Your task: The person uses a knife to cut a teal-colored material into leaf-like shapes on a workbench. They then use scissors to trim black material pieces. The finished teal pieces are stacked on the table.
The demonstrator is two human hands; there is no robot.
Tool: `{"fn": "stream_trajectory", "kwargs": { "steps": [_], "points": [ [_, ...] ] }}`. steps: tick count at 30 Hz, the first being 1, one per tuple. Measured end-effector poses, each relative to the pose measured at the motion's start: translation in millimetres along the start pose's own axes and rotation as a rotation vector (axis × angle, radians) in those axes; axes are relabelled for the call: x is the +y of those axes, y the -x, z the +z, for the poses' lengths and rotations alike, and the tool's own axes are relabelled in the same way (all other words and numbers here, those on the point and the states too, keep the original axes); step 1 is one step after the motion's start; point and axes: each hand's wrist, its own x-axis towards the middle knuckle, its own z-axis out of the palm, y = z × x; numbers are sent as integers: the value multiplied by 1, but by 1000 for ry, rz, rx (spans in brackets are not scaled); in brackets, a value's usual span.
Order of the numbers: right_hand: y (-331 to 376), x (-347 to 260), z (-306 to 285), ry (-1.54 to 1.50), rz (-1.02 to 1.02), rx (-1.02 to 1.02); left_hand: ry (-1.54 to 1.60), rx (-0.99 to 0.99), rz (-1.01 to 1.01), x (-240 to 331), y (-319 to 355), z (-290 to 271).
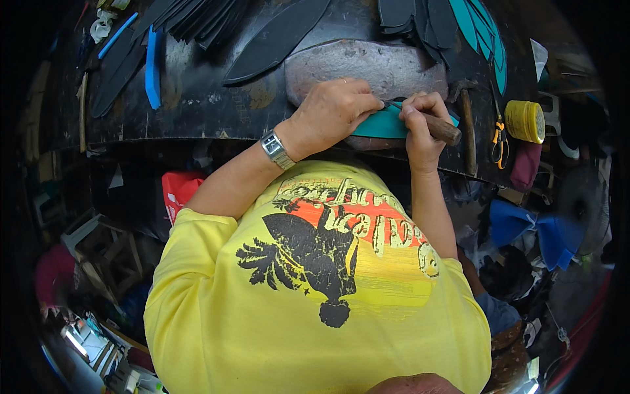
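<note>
Right grip [422, 123] holds a tool [443, 129] by its wooden handle; the left grip [328, 110] is narrow beside the tool's tip, but I cannot tell what it pinches. The teal piece [380, 125] lies beneath them on the slab [367, 62], on the table [210, 115].

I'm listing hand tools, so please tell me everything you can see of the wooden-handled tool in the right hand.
The wooden-handled tool has a thick, rounded brown handle with a blunt end and a thin dark shank, apparently metal. It lies slantwise, butt toward the picture's lower right, shank toward the left hand, near the teal sheet. The right hand holds it near the handle's front. Its tip is too small to make out, so contact there is unclear.
</note>
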Motion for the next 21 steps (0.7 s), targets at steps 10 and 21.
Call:
{"fn": "stream_trajectory", "kwargs": {
  "steps": [10, 21],
  "points": [
    [-1, -5, 2, 157, -42, -63, 42, 4, -9, -1, 1, 1],
    [-2, -6, 13, 421, -253, -129, 30, 25, -158, 8, 11, -11]
  ]
}}
